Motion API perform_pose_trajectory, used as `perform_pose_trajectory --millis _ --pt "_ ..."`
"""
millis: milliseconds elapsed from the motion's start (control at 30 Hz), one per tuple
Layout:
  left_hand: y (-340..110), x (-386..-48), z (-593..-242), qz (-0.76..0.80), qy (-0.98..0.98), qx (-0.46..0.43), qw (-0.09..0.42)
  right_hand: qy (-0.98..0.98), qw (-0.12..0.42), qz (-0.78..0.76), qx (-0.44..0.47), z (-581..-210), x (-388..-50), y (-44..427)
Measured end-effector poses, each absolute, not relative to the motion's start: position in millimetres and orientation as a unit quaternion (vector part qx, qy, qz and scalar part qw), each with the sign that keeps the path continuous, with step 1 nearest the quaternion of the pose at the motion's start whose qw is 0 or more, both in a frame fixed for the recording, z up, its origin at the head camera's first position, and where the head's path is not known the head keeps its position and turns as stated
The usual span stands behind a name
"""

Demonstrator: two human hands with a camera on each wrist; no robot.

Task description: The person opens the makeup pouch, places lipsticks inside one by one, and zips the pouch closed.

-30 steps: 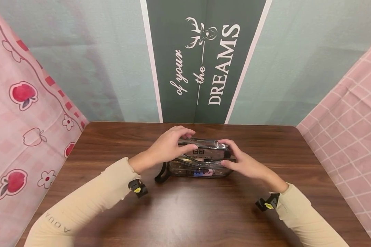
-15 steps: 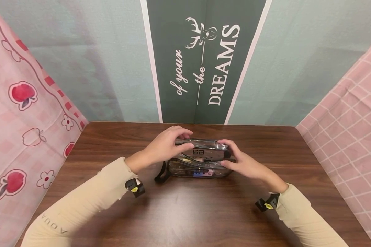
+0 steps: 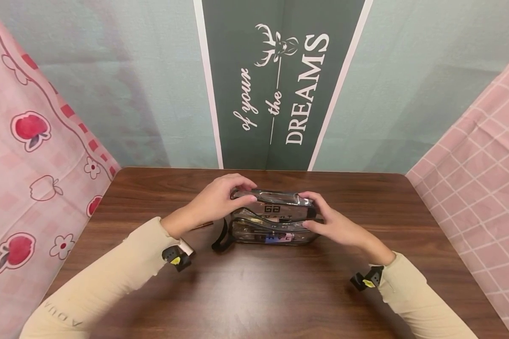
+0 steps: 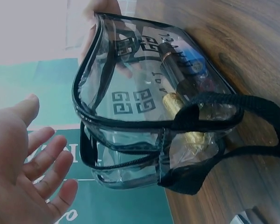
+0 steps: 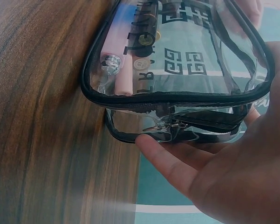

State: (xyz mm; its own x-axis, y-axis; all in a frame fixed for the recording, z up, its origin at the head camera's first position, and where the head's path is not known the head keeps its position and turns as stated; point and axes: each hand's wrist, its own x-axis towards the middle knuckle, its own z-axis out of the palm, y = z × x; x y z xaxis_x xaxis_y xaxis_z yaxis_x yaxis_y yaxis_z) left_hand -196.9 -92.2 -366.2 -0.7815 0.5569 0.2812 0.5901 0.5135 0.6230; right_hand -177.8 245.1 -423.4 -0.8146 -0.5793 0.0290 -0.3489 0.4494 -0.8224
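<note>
A clear zip pouch (image 3: 286,212) with black piping and printed emblems stands upright on the table, in the middle of the head view. Through its wall show a gold tube (image 4: 173,105), a black tube (image 4: 177,72) and a pink-and-blue tube (image 5: 117,35). My right hand (image 3: 337,225) grips the right end, thumb in front and fingers behind, near the zipper pull (image 5: 179,124). Beside the left end, my left hand (image 3: 218,200) has its fingers spread and loosely bent; the left wrist view shows it apart from the pouch. The black wrist strap (image 3: 224,239) hangs at that end.
The brown wooden table (image 3: 254,292) extends in front of the pouch. A green printed cloth (image 3: 280,94) hangs behind, with pink cloths (image 3: 38,155) at the sides. A thin brownish thing (image 3: 202,225) lies partly hidden by my left wrist.
My left hand has moved left along the pouch toward its left end, uncovering more of the top and a thin thing on the table. My right hand and the pouch have stayed in place.
</note>
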Motion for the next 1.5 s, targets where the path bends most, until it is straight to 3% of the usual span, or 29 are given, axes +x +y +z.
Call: perform_pose_trajectory --millis 800,1500 --pt "-140.8 -187.9 -363.1 -0.384 -0.880 -0.280 0.009 0.840 0.126 -0.448 -0.279 -423.8 -176.4 244.4" --pt "-194.3 -181.9 -381.1 -0.373 -0.890 -0.261 0.009 0.844 0.134 -0.444 -0.269 -425.1 -177.4 245.3"
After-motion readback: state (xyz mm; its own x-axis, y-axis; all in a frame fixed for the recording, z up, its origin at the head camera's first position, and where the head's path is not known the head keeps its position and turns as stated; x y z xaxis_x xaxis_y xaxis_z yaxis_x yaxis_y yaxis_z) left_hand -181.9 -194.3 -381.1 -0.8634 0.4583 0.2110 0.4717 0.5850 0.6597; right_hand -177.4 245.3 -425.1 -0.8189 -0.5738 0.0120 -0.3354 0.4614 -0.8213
